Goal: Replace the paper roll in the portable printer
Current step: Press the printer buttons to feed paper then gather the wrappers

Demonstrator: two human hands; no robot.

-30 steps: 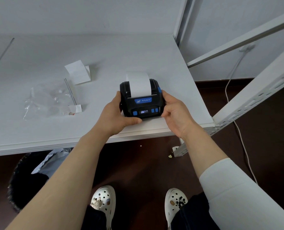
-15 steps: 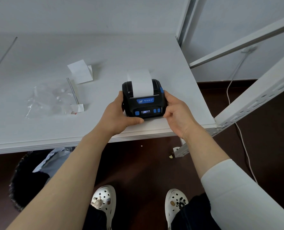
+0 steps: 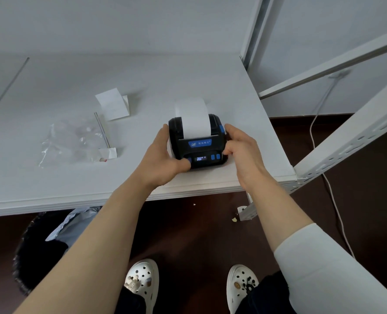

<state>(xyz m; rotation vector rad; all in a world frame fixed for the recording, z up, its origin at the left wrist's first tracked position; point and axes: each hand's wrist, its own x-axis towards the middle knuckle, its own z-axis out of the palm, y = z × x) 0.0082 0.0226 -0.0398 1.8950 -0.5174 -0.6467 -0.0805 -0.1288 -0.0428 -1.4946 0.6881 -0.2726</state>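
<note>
A small black portable printer (image 3: 198, 148) with blue buttons and a lit display sits near the front right edge of the white table (image 3: 74, 82). Its lid is closed and a strip of white paper (image 3: 193, 117) sticks up out of the slot. My left hand (image 3: 163, 158) grips the printer's left side, thumb on the front by a blue button. My right hand (image 3: 241, 147) rests against the right side, fingers curled near the blue side latch.
A crumpled clear plastic bag (image 3: 72, 142) with a small white label lies left of the printer. A loose torn paper piece (image 3: 113, 104) lies behind the bag. A white metal shelf frame (image 3: 346, 137) stands at the right, with a white cable (image 3: 317, 123) on the dark floor.
The printer has been set slightly farther onto the table. My right hand has loosened and shifted up toward the blue side latch; my left thumb has slid onto the front panel.
</note>
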